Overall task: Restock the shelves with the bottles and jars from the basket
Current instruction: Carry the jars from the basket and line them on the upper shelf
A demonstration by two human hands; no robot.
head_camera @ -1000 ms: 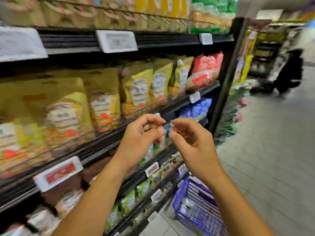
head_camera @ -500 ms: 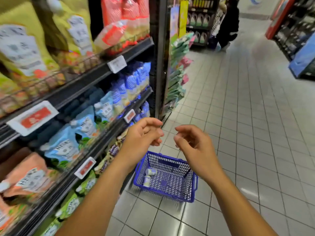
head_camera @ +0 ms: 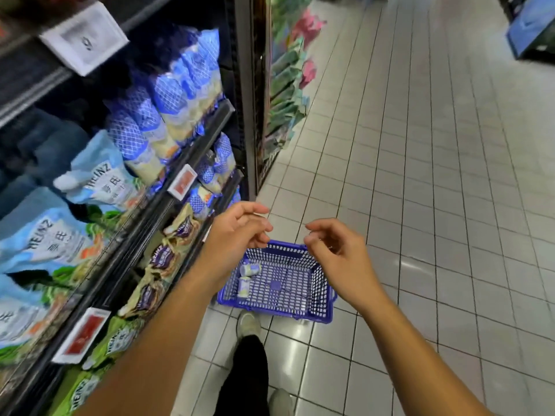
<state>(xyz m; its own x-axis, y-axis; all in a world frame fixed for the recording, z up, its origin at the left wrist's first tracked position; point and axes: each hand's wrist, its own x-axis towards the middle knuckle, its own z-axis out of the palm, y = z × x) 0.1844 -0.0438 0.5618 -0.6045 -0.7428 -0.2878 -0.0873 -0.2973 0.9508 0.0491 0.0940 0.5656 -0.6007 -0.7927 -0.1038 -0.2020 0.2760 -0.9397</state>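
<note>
Below, the basket (head_camera: pixel 319 318) with 2 jars (head_camera: pixel 250 269) sits beside shelves (head_camera: pixel 210 123) of pouches (head_camera: pixel 99 181).

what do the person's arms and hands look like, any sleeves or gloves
Both are bare: the left hand and right hand wear no gloves, and no sleeve, watch or bracelet shows anywhere up to the frame edge. A ring is too small to tell.

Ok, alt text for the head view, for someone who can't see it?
The left hand and right hand, empty, fingers loosely curled, hover over a blue basket on the floor with two small jars inside. Beside it stand shelves of pouches.
</note>
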